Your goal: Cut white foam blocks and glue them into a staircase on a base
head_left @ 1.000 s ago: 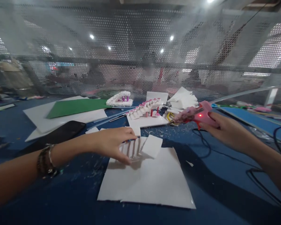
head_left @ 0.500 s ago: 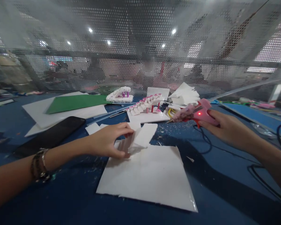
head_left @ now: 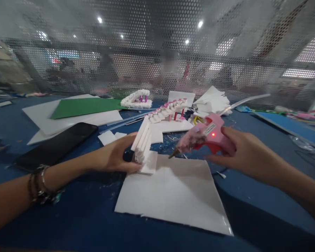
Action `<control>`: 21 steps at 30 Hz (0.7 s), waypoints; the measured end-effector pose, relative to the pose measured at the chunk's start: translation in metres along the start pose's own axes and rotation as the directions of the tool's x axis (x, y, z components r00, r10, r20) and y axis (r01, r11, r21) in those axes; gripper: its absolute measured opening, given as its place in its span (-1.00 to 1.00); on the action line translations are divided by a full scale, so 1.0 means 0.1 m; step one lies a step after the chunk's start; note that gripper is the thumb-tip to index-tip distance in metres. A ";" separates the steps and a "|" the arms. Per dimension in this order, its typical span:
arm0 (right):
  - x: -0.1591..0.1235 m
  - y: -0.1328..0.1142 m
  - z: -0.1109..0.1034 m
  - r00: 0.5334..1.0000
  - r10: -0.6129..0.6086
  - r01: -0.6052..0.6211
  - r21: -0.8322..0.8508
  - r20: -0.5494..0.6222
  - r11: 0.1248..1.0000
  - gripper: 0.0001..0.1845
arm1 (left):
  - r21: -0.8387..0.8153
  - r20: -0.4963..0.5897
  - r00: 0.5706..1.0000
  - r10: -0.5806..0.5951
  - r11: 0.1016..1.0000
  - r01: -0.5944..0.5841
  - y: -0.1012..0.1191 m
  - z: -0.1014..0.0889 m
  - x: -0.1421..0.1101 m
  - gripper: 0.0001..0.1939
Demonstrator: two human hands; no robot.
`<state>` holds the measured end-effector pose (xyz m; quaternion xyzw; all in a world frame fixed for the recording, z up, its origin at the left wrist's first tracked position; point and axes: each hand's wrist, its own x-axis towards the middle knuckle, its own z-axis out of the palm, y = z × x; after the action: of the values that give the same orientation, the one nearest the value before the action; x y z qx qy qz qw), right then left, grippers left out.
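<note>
My left hand (head_left: 118,154) is closed on a white stepped piece of foam board (head_left: 143,140), its fingers behind it and the thumb in front. The piece is tilted over the far left corner of a flat white board (head_left: 173,196). Whether it touches that board I cannot tell. In my right hand (head_left: 241,150) is a pink hot glue gun (head_left: 207,134) with a red light on and a clear glue stick (head_left: 244,103) out of its back. The nozzle points left and down, just above the board's far edge.
Behind stand a small model staircase (head_left: 168,110) with pink steps and a white curved model (head_left: 136,99) with purple posts. A black phone (head_left: 57,145), green sheet (head_left: 86,107) and white sheets (head_left: 44,122) lie left. A blue board (head_left: 291,129) lies right; perforated metal mesh (head_left: 152,35) rises behind.
My left hand has lifted and turned the stepped foam piece, so its ridges now face me. The glue gun has moved left and down, closer to the white board.
</note>
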<state>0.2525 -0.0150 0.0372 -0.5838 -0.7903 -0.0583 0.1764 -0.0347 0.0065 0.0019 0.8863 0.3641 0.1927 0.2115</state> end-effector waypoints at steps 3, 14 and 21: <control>0.04 -0.14 0.05 0.990 -0.072 0.073 -0.001 0.117 0.997 -0.64 | 0.006 0.010 1.000 -0.004 1.000 0.004 -0.02 0.00 0.00 -0.56; 0.19 -0.15 0.17 0.952 -0.188 0.194 0.000 0.240 0.981 -0.83 | -0.031 -0.005 1.000 -0.007 1.000 0.007 -0.13 0.05 -0.03 -0.45; 0.19 -0.16 0.17 0.947 -0.185 0.188 0.014 0.264 0.982 -0.86 | 0.016 0.031 0.999 -0.011 1.000 0.011 -0.13 0.06 -0.03 -0.48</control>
<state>0.2292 0.0025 0.0301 -0.5101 -0.8580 -0.0007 0.0601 -0.0410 0.0108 -0.0108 0.8888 0.3670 0.1751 0.2113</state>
